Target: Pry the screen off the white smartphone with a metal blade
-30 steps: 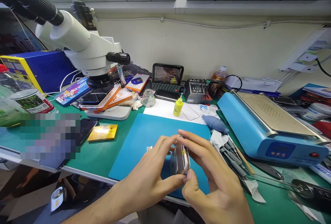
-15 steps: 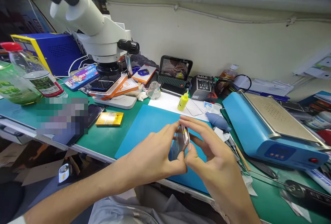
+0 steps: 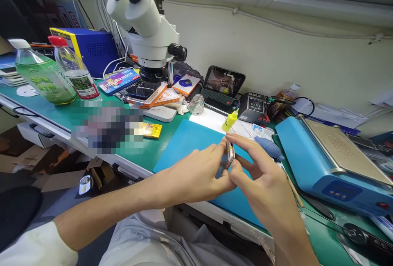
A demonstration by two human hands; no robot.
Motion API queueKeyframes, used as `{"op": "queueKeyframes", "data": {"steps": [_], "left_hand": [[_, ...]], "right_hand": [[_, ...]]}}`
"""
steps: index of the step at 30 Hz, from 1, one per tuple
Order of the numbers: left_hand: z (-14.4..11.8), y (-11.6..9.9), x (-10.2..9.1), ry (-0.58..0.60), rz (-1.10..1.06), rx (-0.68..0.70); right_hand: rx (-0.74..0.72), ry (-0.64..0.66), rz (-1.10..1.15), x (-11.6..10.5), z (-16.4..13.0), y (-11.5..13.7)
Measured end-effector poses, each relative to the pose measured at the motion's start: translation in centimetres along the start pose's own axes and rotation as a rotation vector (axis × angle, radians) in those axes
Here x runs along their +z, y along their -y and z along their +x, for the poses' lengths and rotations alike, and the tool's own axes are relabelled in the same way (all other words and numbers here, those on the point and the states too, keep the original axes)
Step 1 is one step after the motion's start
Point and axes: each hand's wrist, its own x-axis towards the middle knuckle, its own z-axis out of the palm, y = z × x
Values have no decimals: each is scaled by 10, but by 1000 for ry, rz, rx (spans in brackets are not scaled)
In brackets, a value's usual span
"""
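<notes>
Both the left hand (image 3: 199, 172) and the right hand (image 3: 260, 176) are pinching a phone (image 3: 229, 153) edge-on between their fingertips, gripping it above the blue mat (image 3: 187, 143)

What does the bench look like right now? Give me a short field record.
left hand: left hand grips the slim silver phone held on edge
right hand: right hand pinches the same phone
under hands: blue rectangular work mat
behind: small yellow squeeze bottle, white stereo microscope
right side: blue heating plate machine
</notes>
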Motion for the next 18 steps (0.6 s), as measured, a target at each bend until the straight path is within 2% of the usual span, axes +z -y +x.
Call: {"op": "queueKeyframes", "data": {"steps": [10, 18], "left_hand": [[3, 6, 11, -28, 66, -14], [3, -2, -2, -16, 64, -56]], "right_hand": [[36, -3, -18, -1, 5, 5], [62, 82, -31, -11, 19, 3]]}}
